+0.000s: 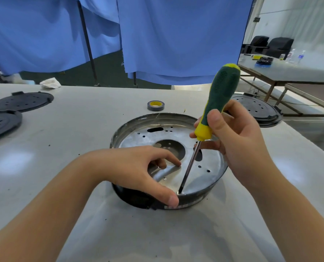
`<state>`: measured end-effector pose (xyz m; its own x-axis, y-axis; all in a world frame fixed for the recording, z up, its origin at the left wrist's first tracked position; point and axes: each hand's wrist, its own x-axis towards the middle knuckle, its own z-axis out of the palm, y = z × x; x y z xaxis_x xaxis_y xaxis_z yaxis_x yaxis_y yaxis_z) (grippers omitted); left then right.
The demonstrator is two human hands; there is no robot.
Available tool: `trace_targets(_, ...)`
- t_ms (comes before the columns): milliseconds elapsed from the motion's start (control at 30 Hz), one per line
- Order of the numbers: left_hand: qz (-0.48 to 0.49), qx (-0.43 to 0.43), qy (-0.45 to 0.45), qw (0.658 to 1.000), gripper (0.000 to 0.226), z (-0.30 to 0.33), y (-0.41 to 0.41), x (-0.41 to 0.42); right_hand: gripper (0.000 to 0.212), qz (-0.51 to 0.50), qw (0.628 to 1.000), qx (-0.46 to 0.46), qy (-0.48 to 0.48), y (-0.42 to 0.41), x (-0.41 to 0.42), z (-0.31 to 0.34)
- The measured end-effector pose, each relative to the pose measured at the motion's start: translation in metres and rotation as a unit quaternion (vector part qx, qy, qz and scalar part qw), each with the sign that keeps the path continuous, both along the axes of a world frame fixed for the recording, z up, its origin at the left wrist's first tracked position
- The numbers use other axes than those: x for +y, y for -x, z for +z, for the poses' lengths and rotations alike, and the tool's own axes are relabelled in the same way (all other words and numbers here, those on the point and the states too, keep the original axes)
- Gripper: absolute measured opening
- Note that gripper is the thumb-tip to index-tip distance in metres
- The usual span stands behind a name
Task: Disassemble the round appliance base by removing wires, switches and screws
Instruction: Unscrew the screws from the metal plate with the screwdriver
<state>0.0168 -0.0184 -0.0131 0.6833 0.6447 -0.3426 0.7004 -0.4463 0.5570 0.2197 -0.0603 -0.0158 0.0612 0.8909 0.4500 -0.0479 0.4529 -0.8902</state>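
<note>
Two bare forearms reach in from the near edge of the pale counter (66, 129), meeting over the round appliance base (168, 163) that sits at its middle. At the near rim the left hand (138, 171) straddles the black wall, thumb pressed on the outside and fingers (173, 160) curled down onto the metal floor inside, apparently to keep the base from turning under the tool. Just right of that thumb, the tip of a screwdriver (210, 118) is seated on a screw (179, 193) at the edge of the metal plate. Its shaft leans up and to the right, likely so the tip can reach in under the rim. Higher up, the right hand (238, 140) has its fingers clamped round the yellow collar and lower green grip, low on the handle where fine turning looks easiest. No wires or switches show inside the base; this screw appears to be the step in hand. Beyond the base lies a roll of tape (155, 105). Farther off, black perforated discs (15, 108) rest at the left, and a similar stack (259, 110) at the right edge. Blue curtains (176, 35) hang behind.
</note>
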Motion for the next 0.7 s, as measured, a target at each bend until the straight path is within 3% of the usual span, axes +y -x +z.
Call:
trace_targets(100,0.003,0.004,-0.004,1.000,0.071,0.000,-0.001,-0.001,0.028,-0.041,0.995,-0.071,-0.054,0.002,-0.001,0.008)
trace_targets(200,0.005,0.008,-0.003,1.000,0.059,0.002,-0.001,-0.003,0.046,-0.050,0.987,-0.141,-0.054,0.004,0.003,0.020)
trace_targets(267,0.005,0.008,-0.002,1.000,0.055,0.003,-0.001,-0.003,0.048,-0.002,0.982,-0.186,-0.040,0.005,0.006,0.033)
trace_targets(433,0.007,-0.001,-0.012,1.000,0.071,0.001,0.000,-0.002,0.039,0.154,0.935,-0.320,-0.001,0.008,0.009,0.066)
trace_targets(567,0.012,-0.002,-0.014,1.000,0.072,0.001,0.000,-0.004,0.031,0.228,0.905,-0.358,0.013,0.008,0.010,0.077)
trace_targets(700,0.013,0.005,-0.019,1.000,0.073,0.001,0.000,-0.004,0.030,0.252,0.910,-0.327,0.027,0.000,0.014,0.079)
